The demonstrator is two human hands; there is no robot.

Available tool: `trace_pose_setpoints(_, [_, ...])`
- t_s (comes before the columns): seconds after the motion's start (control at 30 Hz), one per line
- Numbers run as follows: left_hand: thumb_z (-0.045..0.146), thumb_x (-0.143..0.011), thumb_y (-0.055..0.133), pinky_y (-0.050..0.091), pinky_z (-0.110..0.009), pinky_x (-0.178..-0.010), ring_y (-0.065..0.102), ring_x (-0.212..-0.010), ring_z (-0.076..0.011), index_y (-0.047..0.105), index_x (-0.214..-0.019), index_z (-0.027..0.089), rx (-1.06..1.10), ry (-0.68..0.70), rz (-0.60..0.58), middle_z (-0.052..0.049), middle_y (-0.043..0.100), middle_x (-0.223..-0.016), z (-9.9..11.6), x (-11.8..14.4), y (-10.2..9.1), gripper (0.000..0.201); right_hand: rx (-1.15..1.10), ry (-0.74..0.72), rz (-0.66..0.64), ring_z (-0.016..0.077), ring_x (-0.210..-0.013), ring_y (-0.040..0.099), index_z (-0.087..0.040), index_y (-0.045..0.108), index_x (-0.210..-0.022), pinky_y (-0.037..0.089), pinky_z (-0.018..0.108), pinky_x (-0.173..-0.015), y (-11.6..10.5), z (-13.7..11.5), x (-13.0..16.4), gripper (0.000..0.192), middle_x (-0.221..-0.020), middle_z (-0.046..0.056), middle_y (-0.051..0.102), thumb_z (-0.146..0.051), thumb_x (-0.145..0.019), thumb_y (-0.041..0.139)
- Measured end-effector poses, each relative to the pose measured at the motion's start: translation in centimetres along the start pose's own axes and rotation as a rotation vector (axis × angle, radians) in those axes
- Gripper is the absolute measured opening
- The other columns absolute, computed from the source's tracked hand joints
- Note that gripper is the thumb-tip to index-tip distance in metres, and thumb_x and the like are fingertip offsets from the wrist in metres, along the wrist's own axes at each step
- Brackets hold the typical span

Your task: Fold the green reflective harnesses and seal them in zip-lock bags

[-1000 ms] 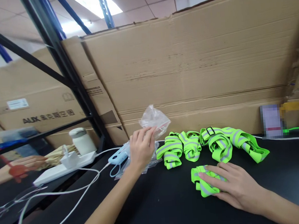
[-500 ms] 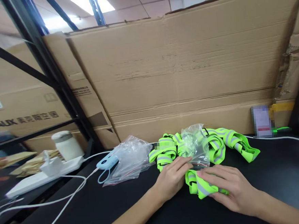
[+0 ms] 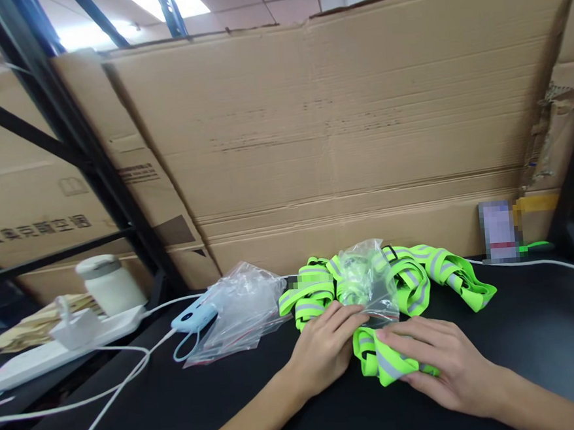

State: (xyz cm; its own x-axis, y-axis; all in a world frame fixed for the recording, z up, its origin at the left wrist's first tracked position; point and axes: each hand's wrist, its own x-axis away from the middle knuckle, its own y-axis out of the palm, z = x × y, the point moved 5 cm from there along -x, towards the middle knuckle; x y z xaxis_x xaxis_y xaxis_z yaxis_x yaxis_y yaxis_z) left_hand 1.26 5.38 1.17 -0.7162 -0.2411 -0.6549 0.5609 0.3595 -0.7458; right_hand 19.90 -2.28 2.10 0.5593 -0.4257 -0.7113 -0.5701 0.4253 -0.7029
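A small clear plastic bag [image 3: 367,278] stands upright on the black table [image 3: 545,328], pinched at its lower edge by my left hand [image 3: 326,346]. My right hand [image 3: 435,362] lies flat on a folded neon-green reflective band [image 3: 376,359], pressing it to the table just below the bag. Behind the bag lies a row of several more folded neon-green bands [image 3: 419,278].
A heap of clear plastic bags [image 3: 239,307] lies to the left, beside a light-blue power bank [image 3: 193,318] with white cables. Farther left are a white power strip [image 3: 46,353] and a white jar [image 3: 109,283]. Big cardboard sheets [image 3: 341,139] wall off the back.
My left hand carried one clear bag from the heap on the left over to the folded band under my right hand. The view shifted slightly right.
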Motion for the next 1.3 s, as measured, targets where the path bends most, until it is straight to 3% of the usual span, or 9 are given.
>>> trace_pose_setpoints(0.13, [0.000, -0.079, 0.046, 0.061, -0.035, -0.084, 0.074, -0.096, -0.0208, 0.060, -0.120, 0.018, -0.001, 0.031, 0.052, -0.007, 0.075, -0.113, 0.46, -0.04, -0.38, 0.047, -0.005, -0.010, 0.018, 0.0199, -0.105, 0.072, -0.018, 0.056, -0.137, 0.059, 0.031, -0.088, -0.06, -0.09, -0.02, 0.038, -0.121, 0.009, 0.073, -0.029, -0.102, 0.049])
trace_pose_setpoints(0.3, [0.003, -0.077, 0.047, 0.061, -0.024, -0.060, 0.076, -0.090, -0.0179, 0.056, -0.128, 0.019, 0.016, -0.017, 0.015, -0.008, 0.072, -0.122, 0.19, 0.32, -0.16, 0.054, -0.006, -0.002, 0.006, 0.0205, -0.105, 0.072, -0.018, 0.052, -0.142, 0.059, 0.031, -0.088, 0.03, -0.02, 0.08, 0.041, -0.122, 0.009, 0.072, -0.027, -0.102, 0.047])
trace_pose_setpoints(0.53, [0.003, -0.083, 0.047, 0.062, -0.025, -0.067, 0.075, -0.094, -0.0182, 0.056, -0.127, 0.020, 0.027, -0.025, -0.003, -0.008, 0.071, -0.123, 0.07, 0.36, -0.16, 0.048, -0.007, -0.020, 0.011, 0.0200, -0.107, 0.072, -0.018, 0.052, -0.142, 0.059, 0.030, -0.091, -0.06, 0.14, 0.14, 0.042, -0.122, 0.009, 0.073, -0.024, -0.101, 0.049])
trace_pose_setpoints(0.77, [0.004, -0.084, 0.048, 0.059, -0.023, -0.063, 0.075, -0.093, -0.0172, 0.058, -0.124, 0.021, 0.019, -0.019, 0.015, -0.007, 0.072, -0.120, 0.13, 0.23, -0.40, 0.045, -0.006, -0.014, 0.020, 0.0202, -0.108, 0.072, -0.018, 0.055, -0.140, 0.059, 0.029, -0.090, -0.11, 0.31, 0.26, 0.043, -0.124, 0.009, 0.072, -0.020, -0.098, 0.051])
trace_pose_setpoints(1.0, [0.012, -0.091, 0.053, 0.059, -0.023, -0.065, 0.075, -0.087, -0.0164, 0.066, -0.111, 0.021, 0.038, -0.050, 0.010, -0.007, 0.073, -0.116, -0.21, 0.41, -0.28, 0.026, -0.040, 0.001, 0.015, 0.0212, -0.106, 0.072, -0.019, 0.055, -0.142, 0.060, 0.029, -0.088, 0.00, 0.55, 0.36, 0.046, -0.122, 0.009, 0.073, -0.019, -0.096, 0.054])
trace_pose_setpoints(1.3, [0.013, -0.092, 0.055, 0.057, -0.023, -0.063, 0.075, -0.086, -0.0156, 0.068, -0.107, 0.023, 0.080, -0.093, -0.015, -0.005, 0.073, -0.116, -0.49, 0.43, -0.08, 0.022, -0.054, 0.010, 0.002, 0.0202, -0.110, 0.071, -0.019, 0.054, -0.143, 0.059, 0.028, -0.091, 0.12, 0.59, 0.53, 0.047, -0.126, 0.008, 0.072, -0.018, -0.096, 0.053])
